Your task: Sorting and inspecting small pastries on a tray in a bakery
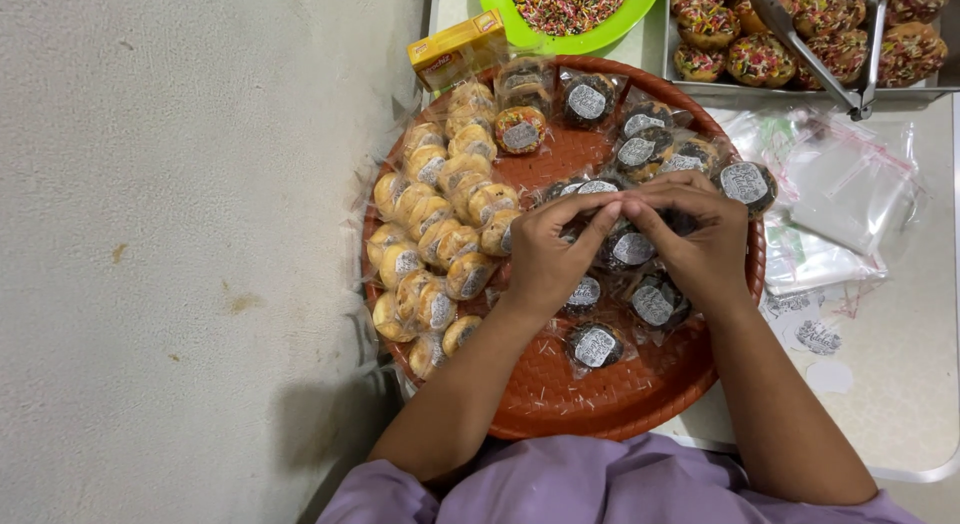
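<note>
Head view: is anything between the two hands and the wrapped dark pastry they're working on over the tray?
Nothing visible. The left hand and right hand meet fingertip to fingertip on the wrapped dark pastry, above the orange tray. Other wrapped pastries lie around it.

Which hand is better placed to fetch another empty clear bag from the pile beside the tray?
Probably the right hand: the clear bags lie on its side, while the left hand would have to cross over.

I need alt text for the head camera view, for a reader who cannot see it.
The left hand and right hand meet fingertip to fingertip over a round orange tray full of bagged pastries with round labels. Behind it stand a green plate of sprinkles and a metal tray of sprinkled doughnuts.
</note>
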